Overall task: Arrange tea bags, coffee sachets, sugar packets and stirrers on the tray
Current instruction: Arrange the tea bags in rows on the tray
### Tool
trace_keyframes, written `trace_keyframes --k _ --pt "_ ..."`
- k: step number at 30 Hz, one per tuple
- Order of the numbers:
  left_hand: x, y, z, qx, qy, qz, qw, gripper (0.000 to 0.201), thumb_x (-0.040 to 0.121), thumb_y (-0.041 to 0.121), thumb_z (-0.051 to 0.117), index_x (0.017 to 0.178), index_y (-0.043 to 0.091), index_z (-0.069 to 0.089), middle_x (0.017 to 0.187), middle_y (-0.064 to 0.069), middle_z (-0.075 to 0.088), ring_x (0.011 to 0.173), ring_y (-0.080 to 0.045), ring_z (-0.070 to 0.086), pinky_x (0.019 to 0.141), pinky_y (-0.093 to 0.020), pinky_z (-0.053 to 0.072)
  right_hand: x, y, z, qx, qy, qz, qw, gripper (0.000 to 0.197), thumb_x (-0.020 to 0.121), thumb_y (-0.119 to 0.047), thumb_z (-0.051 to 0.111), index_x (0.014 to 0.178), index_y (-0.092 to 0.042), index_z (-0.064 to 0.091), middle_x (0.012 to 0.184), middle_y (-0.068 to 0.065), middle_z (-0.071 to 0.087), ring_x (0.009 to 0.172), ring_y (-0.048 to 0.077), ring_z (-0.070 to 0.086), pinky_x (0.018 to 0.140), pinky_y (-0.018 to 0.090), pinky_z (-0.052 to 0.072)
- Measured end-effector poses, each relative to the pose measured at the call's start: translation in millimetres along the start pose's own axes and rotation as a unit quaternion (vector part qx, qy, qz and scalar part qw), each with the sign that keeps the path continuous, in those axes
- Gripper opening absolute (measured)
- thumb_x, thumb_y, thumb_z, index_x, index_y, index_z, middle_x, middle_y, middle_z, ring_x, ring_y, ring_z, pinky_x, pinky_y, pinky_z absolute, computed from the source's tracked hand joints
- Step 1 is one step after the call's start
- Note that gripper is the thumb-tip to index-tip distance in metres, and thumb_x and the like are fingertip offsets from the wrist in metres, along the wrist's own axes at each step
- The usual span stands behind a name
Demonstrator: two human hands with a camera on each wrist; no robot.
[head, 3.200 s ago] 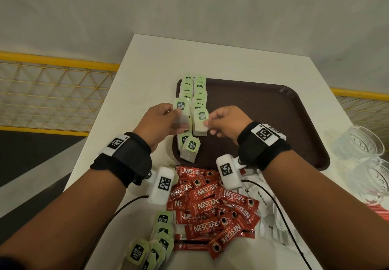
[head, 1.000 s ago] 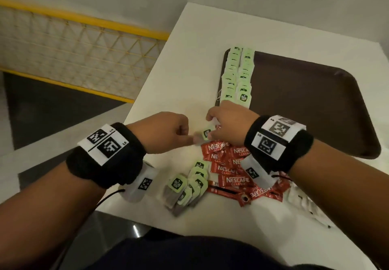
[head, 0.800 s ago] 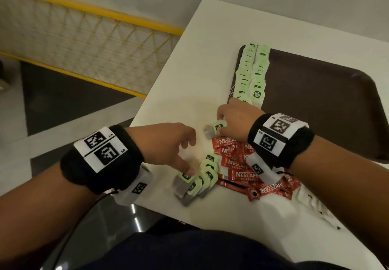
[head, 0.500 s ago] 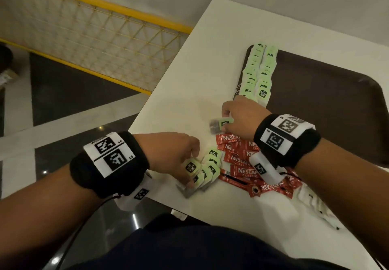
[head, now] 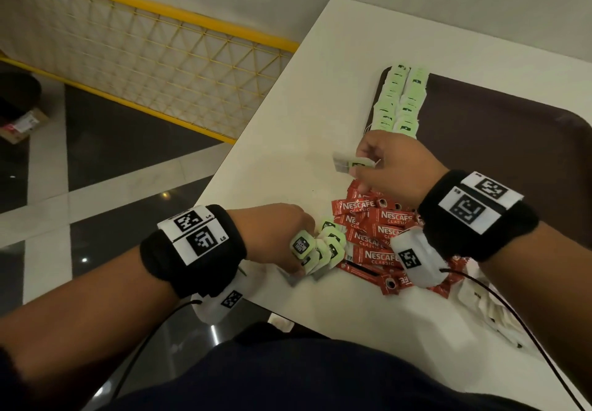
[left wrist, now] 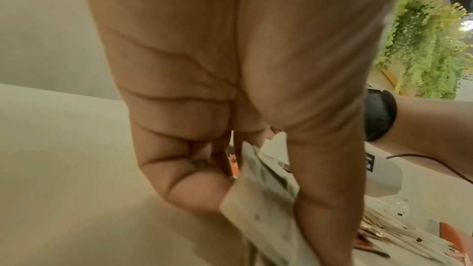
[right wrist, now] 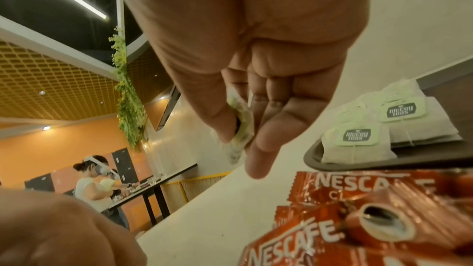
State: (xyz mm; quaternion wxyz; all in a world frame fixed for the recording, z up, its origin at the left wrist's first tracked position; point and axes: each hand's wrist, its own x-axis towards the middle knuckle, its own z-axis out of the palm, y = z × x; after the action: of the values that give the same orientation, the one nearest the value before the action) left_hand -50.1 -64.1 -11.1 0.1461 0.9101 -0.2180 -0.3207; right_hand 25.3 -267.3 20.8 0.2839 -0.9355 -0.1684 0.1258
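Since the frame half a second back, the left hand [head: 275, 234] has closed onto the loose pile of tea bags [head: 323, 247] at the near edge of the desk [head: 288, 141], and the right hand [head: 392, 170] has lifted its single tea bag [head: 350, 164] a little further from the sachets. Nearest the person, the left fingers [left wrist: 202, 187] and thumb are curled round a tea bag from that pile, its green tag [head: 301, 244] showing by the knuckles. Just right of the pile lie the red coffee sachets [head: 374, 228], overlapping one another, with white sugar packets [head: 480, 301] partly under the right forearm. Beyond them the right thumb and forefinger pinch the single tea bag above the desk, near the tray's near-left corner. Farther on, two rows of tea bags [head: 400, 100] run along the left edge of the brown tray [head: 512, 129].
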Motion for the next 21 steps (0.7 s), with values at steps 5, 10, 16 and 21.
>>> trace_keyframes --k 5,10,16,21 --pt "7 -5 -7 -0.030 0.032 0.000 0.999 0.041 0.077 0.042 0.079 0.108 0.025 0.059 0.098 0.009 0.061 0.084 -0.010 0.055 0.067 -0.021 0.042 -5 12 -11 0.083 0.038 0.016 0.996 0.009 0.085 -0.016 0.068 0.089 -0.018 0.061 0.078 0.004 0.070 0.068 0.015 0.068 0.071 0.040 0.057" --pt "14 -6 -29 -0.138 0.069 0.031 0.988 0.028 0.076 0.044 0.081 0.086 0.032 0.057 0.082 0.012 0.063 0.070 -0.003 0.057 0.060 -0.015 0.040 -6 41 -32 0.181 0.087 0.065 0.977 0.019 0.087 -0.016 0.069 0.097 0.000 0.066 0.077 0.018 0.063 0.059 0.010 0.055 0.057 0.020 0.050" --pt "39 3 -53 -0.260 0.176 0.039 0.949 0.026 0.080 0.041 0.078 0.089 0.022 0.063 0.084 0.002 0.070 0.074 -0.016 0.064 0.063 -0.032 0.049 7 81 -49 0.187 0.116 0.151 0.964 0.014 0.093 -0.016 0.062 0.100 -0.005 0.066 0.101 0.020 0.069 0.075 0.016 0.059 0.063 0.025 0.050" --pt "74 15 -63 -0.391 0.193 0.034 0.899 0.035 0.085 0.024 0.076 0.104 0.000 0.058 0.093 -0.017 0.068 0.074 -0.016 0.063 0.063 -0.029 0.054 20 95 -43 0.187 0.056 0.211 0.958 0.016 0.092 -0.017 0.064 0.101 -0.003 0.064 0.089 0.016 0.069 0.064 0.013 0.060 0.057 0.025 0.049"
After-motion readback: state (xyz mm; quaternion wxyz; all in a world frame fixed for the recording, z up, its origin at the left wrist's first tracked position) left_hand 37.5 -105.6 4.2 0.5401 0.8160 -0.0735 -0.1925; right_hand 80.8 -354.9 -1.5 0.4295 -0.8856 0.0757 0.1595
